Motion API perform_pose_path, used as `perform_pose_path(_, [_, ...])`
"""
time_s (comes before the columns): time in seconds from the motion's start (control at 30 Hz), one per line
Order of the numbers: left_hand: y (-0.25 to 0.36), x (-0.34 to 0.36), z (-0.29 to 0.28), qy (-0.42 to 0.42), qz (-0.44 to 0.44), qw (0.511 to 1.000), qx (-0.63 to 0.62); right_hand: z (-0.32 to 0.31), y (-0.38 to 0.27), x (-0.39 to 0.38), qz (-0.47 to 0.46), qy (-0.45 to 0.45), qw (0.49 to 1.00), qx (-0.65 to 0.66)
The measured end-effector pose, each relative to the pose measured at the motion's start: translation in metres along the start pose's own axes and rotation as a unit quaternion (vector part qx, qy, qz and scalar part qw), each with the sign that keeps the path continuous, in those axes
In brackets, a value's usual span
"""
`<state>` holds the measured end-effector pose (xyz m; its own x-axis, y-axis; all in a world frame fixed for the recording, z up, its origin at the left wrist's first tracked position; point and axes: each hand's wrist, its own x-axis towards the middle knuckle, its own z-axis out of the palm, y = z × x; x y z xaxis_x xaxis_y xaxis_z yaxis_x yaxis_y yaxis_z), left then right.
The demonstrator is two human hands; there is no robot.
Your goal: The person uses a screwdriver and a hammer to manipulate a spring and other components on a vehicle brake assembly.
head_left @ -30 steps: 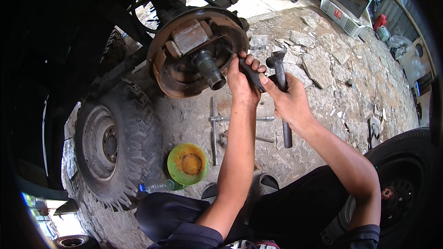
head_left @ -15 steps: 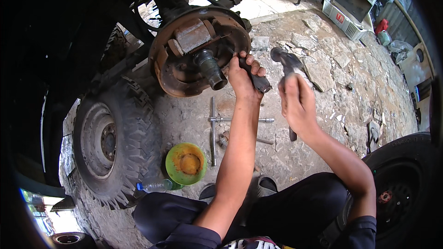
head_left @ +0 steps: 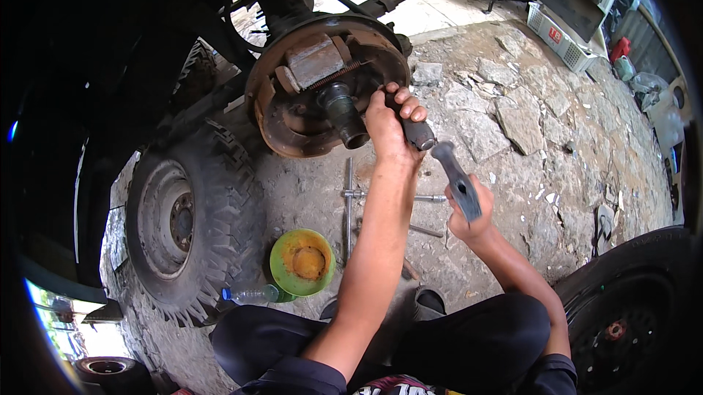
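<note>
Hammer (head_left: 458, 181) is being brought down by gripping right hand (head_left: 474, 218), right of brake assembly (head_left: 313, 64); dark-handled tool (head_left: 417, 131) is being gripped by left hand (head_left: 387, 130), ends apparently being aligned.

Hands: two, left hand (head_left: 389, 128) and right hand (head_left: 477, 224). Hammer (head_left: 456, 176): one. Dark hand-held tool (head_left: 418, 132): one. Brake assembly (head_left: 313, 64): one. Spindle (head_left: 343, 115): one. Coil spring (head_left: 337, 75): one visible. Cross wrench (head_left: 349, 212): one. Green bowl (head_left: 280, 263): one. Clear bottle (head_left: 251, 294): one. White crate (head_left: 571, 49): one. Wheels: three plainly countable, treaded wheel (head_left: 181, 215), dark wheel (head_left: 619, 303), lower-left wheel (head_left: 108, 367) (dim tread (head_left: 199, 65) behind, too shadowed to count).
</note>
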<state>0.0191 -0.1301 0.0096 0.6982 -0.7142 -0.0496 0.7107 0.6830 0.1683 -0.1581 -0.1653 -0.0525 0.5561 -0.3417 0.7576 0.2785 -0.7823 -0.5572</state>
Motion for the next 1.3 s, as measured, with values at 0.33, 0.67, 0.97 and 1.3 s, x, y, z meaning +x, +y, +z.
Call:
perform_pose_path(0.33, [-0.006, 0.002, 0.006, 0.006, 0.006, 1.0, -0.004, 0.0, 0.021, -0.015, -0.057, 0.061, 0.991, 0.108])
perform_pose_path(0.67, [-0.006, 0.003, 0.005, 0.014, 0.016, 1.0, 0.01, -0.005, -0.003, 0.009, 0.024, -0.023, 0.999, 0.019])
perform_pose_path(0.97, [-0.002, 0.003, 0.003, 0.001, -0.005, 1.0, -0.008, 0.001, 0.009, -0.003, 0.05, 0.009, 0.998, 0.033])
perform_pose_path(1.3, [-0.002, -0.003, -0.001, 0.007, 0.005, 1.0, 0.0, 0.013, 0.015, -0.018, 0.101, 0.045, 0.979, 0.173])
